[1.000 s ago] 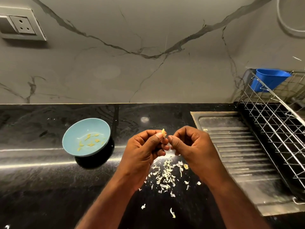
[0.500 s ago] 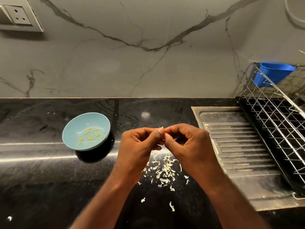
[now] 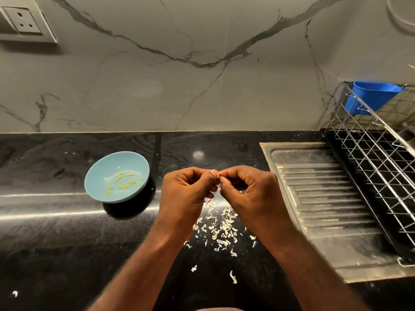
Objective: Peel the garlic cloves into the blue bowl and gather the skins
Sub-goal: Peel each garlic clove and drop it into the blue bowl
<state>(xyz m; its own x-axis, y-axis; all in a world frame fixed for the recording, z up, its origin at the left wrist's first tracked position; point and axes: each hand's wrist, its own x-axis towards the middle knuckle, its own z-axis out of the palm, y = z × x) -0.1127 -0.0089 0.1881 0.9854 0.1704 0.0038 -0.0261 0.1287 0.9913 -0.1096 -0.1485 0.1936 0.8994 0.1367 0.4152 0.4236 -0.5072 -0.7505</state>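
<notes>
Marble wall [image 3: 202,86] with dark veins rises behind a glossy black worktop [image 3: 56,243], and a socket plate [image 3: 24,21] sits high on it at far left. To the right a ribbed steel draining board [image 3: 325,198] is let into the worktop, with a wire dish rack [image 3: 377,158] along its far right side and a blue plastic cup [image 3: 368,97] hung at the rack's back corner. Nothing lies between the hands and the blue bowl [image 3: 105,169], which stands on the worktop just left of them, tipped a little toward the camera over its dark shadow. Inside it lie about a dozen small yellowish peeled cloves [image 3: 123,182], scattered across the bottom. The left hand [image 3: 186,191] and right hand [image 3: 247,191] are held side by side above the worktop, both with fingers curled and thumb and forefinger tips meeting at the middle, where they pinch a pale scrap of garlic [image 3: 215,191]; the fingers hide most of it, so whether it is clove or skin I cannot tell. Directly below and between the wrists the skins [image 3: 220,227] lie in a loose pile of thin whitish flakes, with a few strays nearer the camera [image 3: 233,277] and one far off at the lower left [image 3: 14,294].
</notes>
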